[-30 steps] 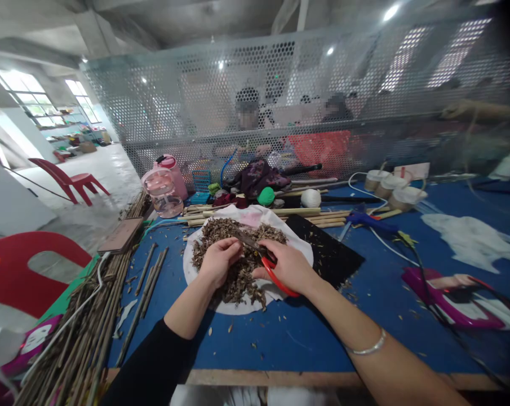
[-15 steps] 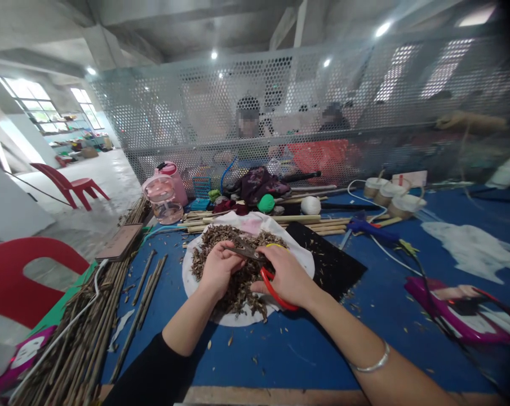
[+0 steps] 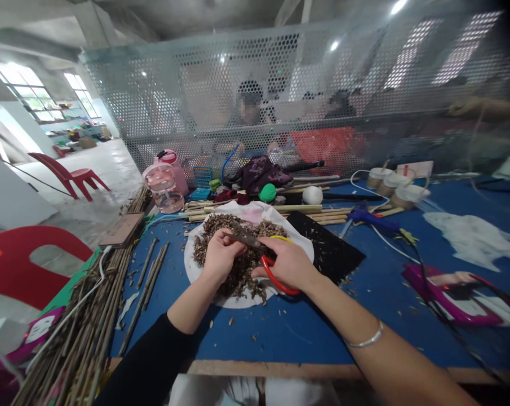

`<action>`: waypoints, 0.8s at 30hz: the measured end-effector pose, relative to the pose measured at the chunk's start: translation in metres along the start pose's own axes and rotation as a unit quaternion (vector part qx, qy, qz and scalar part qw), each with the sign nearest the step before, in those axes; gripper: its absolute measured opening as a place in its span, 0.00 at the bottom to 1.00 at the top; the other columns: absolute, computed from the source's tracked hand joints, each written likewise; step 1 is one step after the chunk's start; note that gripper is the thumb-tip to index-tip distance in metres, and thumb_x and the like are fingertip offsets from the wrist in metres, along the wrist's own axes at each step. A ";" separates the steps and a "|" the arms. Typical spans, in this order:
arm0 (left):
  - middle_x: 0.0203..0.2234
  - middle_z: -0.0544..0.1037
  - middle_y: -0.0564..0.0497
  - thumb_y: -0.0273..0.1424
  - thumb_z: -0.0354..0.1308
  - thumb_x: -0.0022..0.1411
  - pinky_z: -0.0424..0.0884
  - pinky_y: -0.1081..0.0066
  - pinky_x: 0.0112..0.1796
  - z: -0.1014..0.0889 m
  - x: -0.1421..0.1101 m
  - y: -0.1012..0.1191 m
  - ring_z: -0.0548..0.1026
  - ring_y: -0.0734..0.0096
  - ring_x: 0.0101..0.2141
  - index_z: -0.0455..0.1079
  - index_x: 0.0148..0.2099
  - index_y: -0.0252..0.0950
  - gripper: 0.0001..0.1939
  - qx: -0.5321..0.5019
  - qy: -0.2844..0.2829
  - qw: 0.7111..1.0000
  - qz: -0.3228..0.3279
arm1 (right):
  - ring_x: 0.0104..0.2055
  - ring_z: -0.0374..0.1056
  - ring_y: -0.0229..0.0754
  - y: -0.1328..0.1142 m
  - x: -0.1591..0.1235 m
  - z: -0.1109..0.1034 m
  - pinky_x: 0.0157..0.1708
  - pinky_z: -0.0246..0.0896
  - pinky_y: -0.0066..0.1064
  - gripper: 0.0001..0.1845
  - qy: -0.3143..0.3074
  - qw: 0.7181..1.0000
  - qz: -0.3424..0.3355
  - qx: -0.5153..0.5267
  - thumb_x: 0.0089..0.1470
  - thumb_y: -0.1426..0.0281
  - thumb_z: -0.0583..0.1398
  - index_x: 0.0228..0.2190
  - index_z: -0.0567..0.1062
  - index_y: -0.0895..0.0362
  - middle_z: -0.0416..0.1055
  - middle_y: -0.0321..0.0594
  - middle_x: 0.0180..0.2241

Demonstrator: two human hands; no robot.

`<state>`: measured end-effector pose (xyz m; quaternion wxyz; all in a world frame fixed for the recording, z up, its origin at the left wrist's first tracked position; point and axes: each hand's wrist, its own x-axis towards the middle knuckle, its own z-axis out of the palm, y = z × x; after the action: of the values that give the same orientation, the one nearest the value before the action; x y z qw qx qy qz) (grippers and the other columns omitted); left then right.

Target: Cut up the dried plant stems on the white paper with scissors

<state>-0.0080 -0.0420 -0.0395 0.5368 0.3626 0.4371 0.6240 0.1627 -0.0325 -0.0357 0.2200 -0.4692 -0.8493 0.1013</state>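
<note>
My right hand [image 3: 291, 264] is closed around a pair of scissors [image 3: 275, 277] with red and yellow handle loops. The dark blades point left, reaching the fingertips of my left hand [image 3: 220, 255]. That hand is held in a pinch; whatever sits between its fingers is too small or hidden to name. Both hands hover over a heap of brown dried plant pieces [image 3: 242, 285]. The heap lies on a round white cloth [image 3: 303, 245] on the blue tabletop [image 3: 297, 332].
Long brown stalks [image 3: 81, 316] are bundled at the left, with a phone [image 3: 122, 230] on top. Behind the cloth lie pale sticks [image 3: 309, 210], yarn balls [image 3: 267, 193] and a pink jug [image 3: 164, 183]. A black sheet [image 3: 337, 248] and a blue glue gun [image 3: 371, 219] are at the right.
The scissor blades have swung up and shifted relative to my left fingers, which stay pinched. The yellow handle loop shows more now. The whole view has bobbed slightly with my head.
</note>
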 end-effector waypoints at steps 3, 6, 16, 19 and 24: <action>0.21 0.72 0.57 0.27 0.64 0.40 0.68 0.76 0.27 -0.002 0.001 -0.001 0.72 0.78 0.22 0.58 0.32 0.36 0.19 0.026 -0.007 1.000 0.000 | 0.44 0.68 0.51 -0.001 -0.001 0.001 0.41 0.61 0.37 0.34 -0.016 1.000 0.006 0.009 0.38 0.53 0.64 0.48 0.69 0.54 0.73 0.45 0.42; 0.21 0.73 0.56 0.26 0.63 0.40 0.69 0.76 0.28 -0.005 0.002 -0.001 0.72 0.78 0.22 0.59 0.32 0.35 0.17 0.038 -0.003 0.999 -0.019 | 0.41 0.69 0.49 -0.001 -0.001 0.003 0.38 0.61 0.35 0.32 -0.022 0.999 0.008 0.028 0.40 0.53 0.63 0.47 0.69 0.53 0.74 0.45 0.40; 0.14 0.67 0.58 0.27 0.60 0.43 0.63 0.75 0.24 -0.016 0.009 0.001 0.66 0.77 0.17 0.59 0.28 0.36 0.11 0.181 0.000 0.983 0.003 | 0.25 0.66 0.39 0.002 0.000 0.002 0.25 0.57 0.27 0.22 -0.061 0.993 0.037 0.093 0.43 0.52 0.61 0.36 0.74 0.53 0.72 0.36 0.24; 0.18 0.72 0.52 0.29 0.59 0.46 0.64 0.72 0.28 -0.025 0.014 0.009 0.68 0.72 0.22 0.68 0.26 0.36 0.03 0.389 0.023 0.916 0.096 | 0.25 0.66 0.40 0.006 0.003 -0.002 0.26 0.59 0.28 0.26 -0.046 0.990 0.065 0.119 0.42 0.52 0.61 0.40 0.74 0.54 0.73 0.37 0.25; 0.31 0.77 0.45 0.26 0.57 0.49 0.64 0.68 0.39 -0.027 0.024 0.018 0.71 0.61 0.36 0.76 0.33 0.39 0.09 0.612 -0.042 0.777 0.141 | 0.29 0.68 0.42 0.016 0.006 -0.009 0.31 0.62 0.30 0.27 -0.020 0.988 0.079 0.131 0.42 0.53 0.61 0.42 0.73 0.55 0.74 0.39 0.28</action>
<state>-0.0432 -0.0229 -0.0331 0.1256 0.6982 0.6475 0.2783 0.1765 -0.0194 -0.0320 0.2537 -0.4997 -0.7931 0.2387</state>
